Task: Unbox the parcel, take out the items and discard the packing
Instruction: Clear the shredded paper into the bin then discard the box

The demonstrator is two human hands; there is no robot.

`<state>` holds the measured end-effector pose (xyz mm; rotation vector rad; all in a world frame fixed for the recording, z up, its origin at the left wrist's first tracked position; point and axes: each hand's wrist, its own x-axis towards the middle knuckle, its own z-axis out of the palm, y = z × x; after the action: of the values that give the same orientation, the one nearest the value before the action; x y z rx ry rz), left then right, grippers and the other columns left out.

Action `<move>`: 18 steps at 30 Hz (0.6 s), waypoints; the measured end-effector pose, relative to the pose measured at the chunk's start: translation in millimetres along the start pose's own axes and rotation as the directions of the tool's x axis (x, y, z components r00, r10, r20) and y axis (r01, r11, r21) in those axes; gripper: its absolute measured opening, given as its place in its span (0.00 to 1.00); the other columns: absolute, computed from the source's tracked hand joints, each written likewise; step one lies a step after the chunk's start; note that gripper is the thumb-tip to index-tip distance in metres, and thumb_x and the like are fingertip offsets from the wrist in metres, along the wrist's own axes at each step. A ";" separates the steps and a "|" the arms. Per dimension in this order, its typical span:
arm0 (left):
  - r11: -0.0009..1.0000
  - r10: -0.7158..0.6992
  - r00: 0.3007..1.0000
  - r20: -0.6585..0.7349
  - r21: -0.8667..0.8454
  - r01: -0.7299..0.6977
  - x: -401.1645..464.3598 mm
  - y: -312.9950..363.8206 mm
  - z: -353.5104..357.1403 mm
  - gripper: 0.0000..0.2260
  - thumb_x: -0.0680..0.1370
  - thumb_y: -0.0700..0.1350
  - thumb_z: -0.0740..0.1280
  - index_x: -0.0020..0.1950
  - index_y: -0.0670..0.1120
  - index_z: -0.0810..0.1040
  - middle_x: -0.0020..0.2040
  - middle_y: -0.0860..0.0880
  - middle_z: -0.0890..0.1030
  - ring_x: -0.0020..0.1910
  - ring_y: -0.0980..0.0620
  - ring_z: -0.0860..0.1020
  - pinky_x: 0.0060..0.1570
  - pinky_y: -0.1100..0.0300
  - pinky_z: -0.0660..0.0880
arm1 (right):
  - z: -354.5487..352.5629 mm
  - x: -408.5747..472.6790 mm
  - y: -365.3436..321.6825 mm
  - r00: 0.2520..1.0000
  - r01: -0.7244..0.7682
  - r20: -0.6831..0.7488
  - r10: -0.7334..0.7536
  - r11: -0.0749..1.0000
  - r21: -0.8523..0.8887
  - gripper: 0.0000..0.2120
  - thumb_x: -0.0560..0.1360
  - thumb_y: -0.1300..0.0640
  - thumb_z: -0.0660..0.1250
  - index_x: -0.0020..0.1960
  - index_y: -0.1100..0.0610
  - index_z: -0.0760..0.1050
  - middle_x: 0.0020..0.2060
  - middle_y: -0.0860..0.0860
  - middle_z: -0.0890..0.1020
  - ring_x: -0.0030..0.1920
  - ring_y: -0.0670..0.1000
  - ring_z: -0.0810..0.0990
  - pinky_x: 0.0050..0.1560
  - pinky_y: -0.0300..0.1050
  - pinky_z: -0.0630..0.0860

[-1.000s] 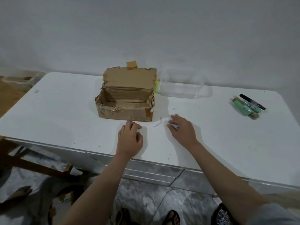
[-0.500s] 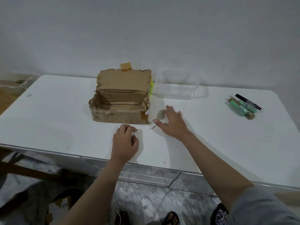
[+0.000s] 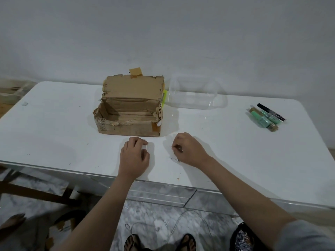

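Both hands rest curled on the counter point(image 3: 54, 124) before the open parcel point(image 3: 129, 113): left hand point(image 3: 134, 158) pinching something white, right hand point(image 3: 188, 150) pinching a tiny scrap.

This looks like a plain room in a home. A white table point(image 3: 226, 151) stands against a bare white wall point(image 3: 163, 33), the floor point(image 3: 159, 211) is marble-patterned tile, and the person wears sandals point(image 3: 186, 241).
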<state>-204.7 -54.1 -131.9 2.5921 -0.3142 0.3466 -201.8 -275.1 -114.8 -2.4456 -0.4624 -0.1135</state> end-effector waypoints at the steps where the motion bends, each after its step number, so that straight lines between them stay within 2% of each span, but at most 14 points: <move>1: 1.000 0.000 1.000 0.000 0.000 0.000 0.1 0.1 0.0 0.10 0.70 0.43 0.61 0.50 0.44 0.76 0.50 0.46 0.75 0.46 0.47 0.74 0.45 0.53 0.73 | -6.3 -1.0 1.2 1.000 -0.013 0.013 0.013 1.000 -0.001 0.03 0.70 0.64 0.66 0.40 0.60 0.78 0.39 0.53 0.79 0.42 0.53 0.75 0.41 0.49 0.76; 4: 1.000 -0.006 1.000 0.002 0.008 0.006 -0.1 -0.5 1.0 0.10 0.71 0.43 0.61 0.50 0.44 0.76 0.50 0.46 0.75 0.46 0.47 0.73 0.44 0.54 0.73 | -25.5 -4.5 7.5 0.990 -0.139 0.010 0.139 0.982 0.126 0.03 0.70 0.63 0.68 0.43 0.58 0.77 0.40 0.51 0.80 0.43 0.52 0.78 0.45 0.46 0.77; 7: 1.000 -0.005 1.000 0.000 0.009 0.005 0.5 0.4 1.0 0.10 0.71 0.43 0.61 0.50 0.44 0.76 0.50 0.46 0.76 0.46 0.47 0.74 0.44 0.54 0.73 | -43.3 -4.1 25.7 0.936 -0.211 -0.240 0.257 0.956 0.203 0.04 0.72 0.59 0.70 0.46 0.59 0.78 0.44 0.53 0.81 0.46 0.53 0.79 0.49 0.44 0.75; 9: 1.000 -0.004 1.000 0.000 0.007 0.004 0.3 0.9 0.5 0.10 0.71 0.43 0.61 0.50 0.44 0.76 0.50 0.45 0.76 0.46 0.47 0.74 0.44 0.53 0.73 | -54.0 -0.4 45.6 0.865 -0.294 -0.371 0.339 0.940 0.174 0.11 0.74 0.57 0.68 0.54 0.62 0.78 0.53 0.57 0.80 0.56 0.56 0.78 0.56 0.40 0.71; 10: 1.000 -0.005 1.000 0.002 0.009 0.005 0.1 0.8 0.3 0.10 0.71 0.43 0.61 0.50 0.44 0.76 0.50 0.45 0.76 0.46 0.47 0.73 0.45 0.53 0.73 | -59.2 1.9 55.6 0.845 -0.377 -0.353 0.402 0.916 0.140 0.16 0.76 0.55 0.66 0.61 0.63 0.75 0.60 0.59 0.77 0.63 0.57 0.74 0.62 0.41 0.67; 11: 1.000 -0.007 1.000 0.005 0.011 0.007 0.1 0.5 0.1 0.11 0.71 0.43 0.61 0.50 0.44 0.76 0.50 0.46 0.75 0.46 0.47 0.73 0.45 0.53 0.73 | -63.1 3.8 64.9 0.834 -0.472 -0.280 0.475 0.878 0.081 0.22 0.78 0.52 0.63 0.67 0.63 0.69 0.68 0.59 0.71 0.69 0.57 0.68 0.68 0.46 0.61; 13: 1.000 -0.005 1.000 0.009 0.014 0.005 0.2 -0.1 0.2 0.11 0.71 0.44 0.61 0.50 0.45 0.76 0.50 0.46 0.75 0.47 0.47 0.73 0.45 0.53 0.74 | -65.3 3.9 75.8 0.822 -0.566 -0.122 0.556 0.821 -0.079 0.26 0.80 0.48 0.56 0.72 0.62 0.61 0.75 0.57 0.60 0.76 0.55 0.56 0.73 0.57 0.50; 15: 1.000 0.002 1.000 0.007 0.014 -0.002 0.3 0.0 0.4 0.11 0.70 0.43 0.61 0.50 0.44 0.76 0.50 0.46 0.75 0.46 0.47 0.73 0.45 0.53 0.73 | -60.2 -1.1 72.5 0.856 -0.515 -0.048 0.514 0.845 -0.144 0.25 0.81 0.48 0.53 0.72 0.63 0.61 0.76 0.57 0.56 0.77 0.54 0.51 0.73 0.59 0.46; 18: 1.000 0.008 1.000 -0.004 0.014 -0.008 0.6 0.6 0.1 0.11 0.70 0.42 0.61 0.50 0.44 0.77 0.50 0.45 0.76 0.46 0.46 0.74 0.43 0.55 0.72 | -45.7 -19.0 52.0 0.915 -0.399 0.003 0.402 0.909 -0.124 0.25 0.81 0.49 0.53 0.72 0.63 0.61 0.77 0.56 0.55 0.77 0.53 0.50 0.73 0.58 0.44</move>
<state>-204.3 -54.7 -131.6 2.6040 -0.3216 0.3579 -199.6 -346.8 -112.3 -2.6098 0.0461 0.0704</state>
